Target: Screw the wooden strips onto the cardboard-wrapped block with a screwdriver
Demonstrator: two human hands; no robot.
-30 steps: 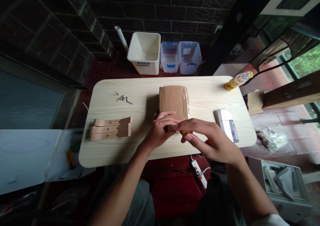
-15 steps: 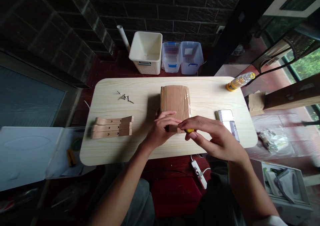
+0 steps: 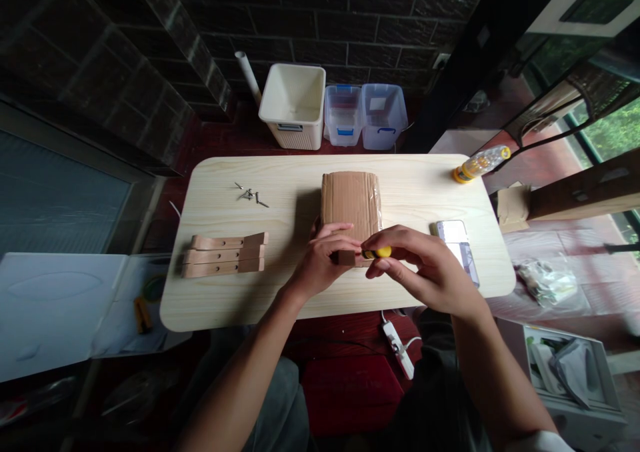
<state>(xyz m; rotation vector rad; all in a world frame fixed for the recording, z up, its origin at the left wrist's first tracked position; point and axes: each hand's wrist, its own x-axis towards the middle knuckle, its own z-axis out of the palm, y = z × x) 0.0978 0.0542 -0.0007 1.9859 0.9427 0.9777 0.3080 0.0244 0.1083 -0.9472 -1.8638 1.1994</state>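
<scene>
A cardboard box [image 3: 350, 199] stands on the table in front of me. At its near side, my left hand [image 3: 320, 260] is closed around a small brown wooden piece [image 3: 346, 258], mostly hidden by the fingers. My right hand [image 3: 425, 265] pinches the short yellow and black handle of what looks like a screwdriver [image 3: 382, 253], pointing left at the wooden piece. Its tip is hidden from view. Several shaped wooden pieces with holes [image 3: 225, 255] lie side by side on the left. Behind them are several loose screws [image 3: 249, 194].
The pale wooden table [image 3: 290, 305] has a phone [image 3: 457, 249] on the right and a yellow-capped clear bottle [image 3: 480, 164] in the far right corner. Beyond its back edge stand a cream bin [image 3: 293, 99] and two clear plastic boxes [image 3: 384, 115]. A power strip [image 3: 399, 349] lies below.
My right hand has rolled slightly and its fingers have shifted on the handle, so more of the yellow shows. My left hand and the box stay in place.
</scene>
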